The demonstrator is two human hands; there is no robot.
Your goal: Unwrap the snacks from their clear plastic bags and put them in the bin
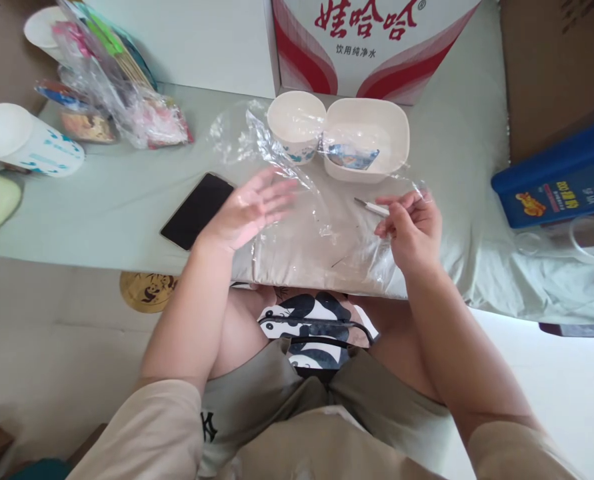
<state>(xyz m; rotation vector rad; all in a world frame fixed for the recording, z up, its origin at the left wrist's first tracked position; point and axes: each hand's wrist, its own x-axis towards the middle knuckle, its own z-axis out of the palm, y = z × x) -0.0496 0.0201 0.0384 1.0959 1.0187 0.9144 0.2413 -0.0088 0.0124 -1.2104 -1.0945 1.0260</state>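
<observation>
My left hand (257, 208) is spread open, slightly blurred, against a clear plastic sheet or bag (321, 200). Whether it touches the plastic I cannot tell. My right hand (411, 223) is closed on a slim white tool (377, 209) with a thin dark tip pointing left; its exact kind is unclear. An edge of the plastic also lies at the right fingers. Behind the hands stand a white paper cup (297, 115) and a white rectangular bowl (397, 130), partly behind the plastic. A blue and white packet (351, 157) shows at the bowl.
A dark phone (191, 217) lies left of my left hand. Plastic-wrapped packets (161, 123) and a tipped paper cup (41, 143) are further left. A white and red carton (367, 53) stands behind. At right are a blue box (557, 177) and a clear plastic cup (577, 239).
</observation>
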